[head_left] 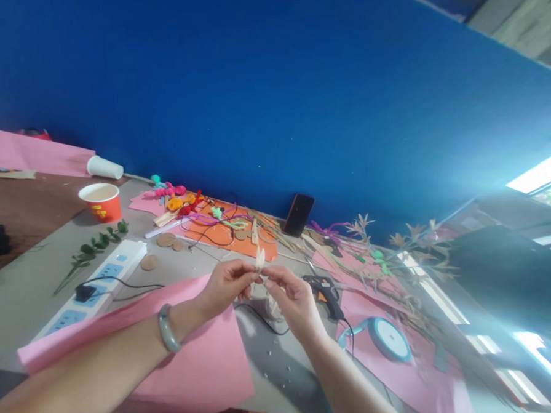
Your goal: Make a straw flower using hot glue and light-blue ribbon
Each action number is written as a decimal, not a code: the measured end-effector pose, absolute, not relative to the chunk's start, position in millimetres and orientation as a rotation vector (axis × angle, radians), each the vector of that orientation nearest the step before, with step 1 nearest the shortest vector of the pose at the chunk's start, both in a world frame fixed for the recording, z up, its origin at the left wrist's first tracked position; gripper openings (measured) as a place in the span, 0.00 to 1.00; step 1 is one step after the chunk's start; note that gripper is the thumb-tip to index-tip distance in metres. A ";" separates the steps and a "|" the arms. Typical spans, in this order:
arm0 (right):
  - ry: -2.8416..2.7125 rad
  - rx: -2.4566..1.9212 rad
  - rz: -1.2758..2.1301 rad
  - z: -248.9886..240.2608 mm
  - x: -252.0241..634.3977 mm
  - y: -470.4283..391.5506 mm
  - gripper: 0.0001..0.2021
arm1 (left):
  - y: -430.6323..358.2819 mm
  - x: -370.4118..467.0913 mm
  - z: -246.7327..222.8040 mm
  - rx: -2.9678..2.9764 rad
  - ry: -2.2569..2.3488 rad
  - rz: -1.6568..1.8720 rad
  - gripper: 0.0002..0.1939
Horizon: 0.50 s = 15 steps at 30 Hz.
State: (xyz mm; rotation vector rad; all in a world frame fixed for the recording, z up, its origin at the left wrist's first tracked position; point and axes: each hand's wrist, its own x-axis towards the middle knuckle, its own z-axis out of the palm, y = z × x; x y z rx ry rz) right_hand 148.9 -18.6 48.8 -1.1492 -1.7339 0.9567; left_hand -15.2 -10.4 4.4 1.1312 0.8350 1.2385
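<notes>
Near the middle of the view, my left hand (231,283) and my right hand (292,295) meet over the table, fingertips pinched together. Between them stands a small cream-coloured, petal-like piece (260,259), held upright by both hands. Its lower end is hidden by my fingers. A pale bracelet (168,329) circles my left wrist. Under my right hand is a whitish round object (274,306), partly covered. A black hot glue gun (325,293) lies just right of my right hand. Pink paper (196,371) spreads beneath my left forearm.
To the left are a white power strip (108,277), a green leafy sprig (95,250) and a red paper cup (100,203). Orange paper (259,247) bears craft bits. A phone (299,214) leans on the blue wall (261,108). At right lies a ribbon roll (389,339).
</notes>
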 end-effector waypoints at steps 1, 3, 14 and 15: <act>-1.730 -1.130 0.956 48.0 148.2 -18.7 0.09 | -10.3 -15.4 4.4 1.136 0.846 1.245 0.12; -1.727 -1.108 0.954 46.6 147.9 -18.7 0.09 | -10.4 -15.9 4.9 1.144 0.867 1.255 0.12; -1.365 -1.115 1.389 44.0 140.1 -22.2 0.14 | -15.2 -16.4 5.7 1.233 1.048 1.308 0.11; -1.315 -1.120 1.435 44.9 138.9 -22.9 0.15 | -15.4 -16.4 5.8 1.250 1.078 1.312 0.11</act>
